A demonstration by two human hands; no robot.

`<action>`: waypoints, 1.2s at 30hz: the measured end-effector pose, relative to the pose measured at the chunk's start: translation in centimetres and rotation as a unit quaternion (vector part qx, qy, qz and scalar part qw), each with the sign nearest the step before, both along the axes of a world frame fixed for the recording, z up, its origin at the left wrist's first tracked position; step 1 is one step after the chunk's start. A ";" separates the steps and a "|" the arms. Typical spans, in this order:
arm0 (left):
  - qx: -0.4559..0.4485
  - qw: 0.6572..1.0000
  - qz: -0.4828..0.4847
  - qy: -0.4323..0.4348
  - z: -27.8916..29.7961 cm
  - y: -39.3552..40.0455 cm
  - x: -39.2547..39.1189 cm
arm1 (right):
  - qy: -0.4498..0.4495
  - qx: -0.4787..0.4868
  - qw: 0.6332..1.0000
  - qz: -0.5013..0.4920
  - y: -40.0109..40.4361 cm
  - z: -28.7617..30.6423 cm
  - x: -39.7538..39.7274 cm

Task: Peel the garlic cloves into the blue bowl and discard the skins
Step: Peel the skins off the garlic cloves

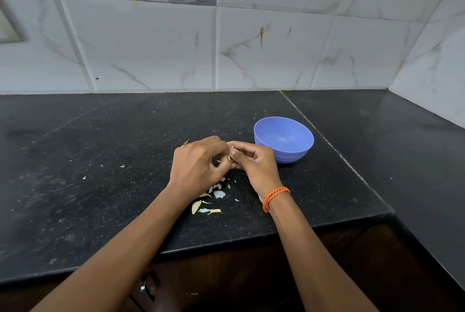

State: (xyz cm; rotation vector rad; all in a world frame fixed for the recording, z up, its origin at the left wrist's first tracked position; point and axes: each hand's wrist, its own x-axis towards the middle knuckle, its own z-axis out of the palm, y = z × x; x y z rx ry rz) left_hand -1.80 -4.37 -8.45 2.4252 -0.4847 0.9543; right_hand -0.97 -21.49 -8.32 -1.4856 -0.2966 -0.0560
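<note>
left hand (198, 163) and right hand (256, 164): each grip pinched on one small pale garlic clove (229, 157) between them | round blue plastic bowl (283, 138): black speckled stone bench (100, 160), at 2 o'clock of hands | papery white skins (210, 201): bench, at 6 o'clock

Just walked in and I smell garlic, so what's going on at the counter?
A person is peeling a garlic clove, pinched between the left hand and right hand above the black counter. Loose skins lie scattered on the counter below the hands. The blue bowl sits just right of the hands; no cloves can be seen in it from here.
</note>
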 end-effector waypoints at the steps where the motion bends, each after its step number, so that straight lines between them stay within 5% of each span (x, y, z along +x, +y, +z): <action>1: -0.005 1.000 0.001 0.001 0.0 0.0 0.0 | 0.002 0.000 1.000 0.003 0.0 0.1 -0.1; 23: -0.185 0.977 0.076 0.076 0.3 1.4 0.8 | 0.042 0.023 0.997 0.053 -0.3 0.0 -0.2; 28: -0.124 0.979 0.060 0.152 0.0 1.7 0.7 | 0.045 0.041 0.997 0.044 -0.2 -0.2 0.0; 36: -0.078 0.987 0.049 0.129 0.1 1.4 0.4 | 0.013 0.004 1.000 0.009 0.2 -0.3 0.1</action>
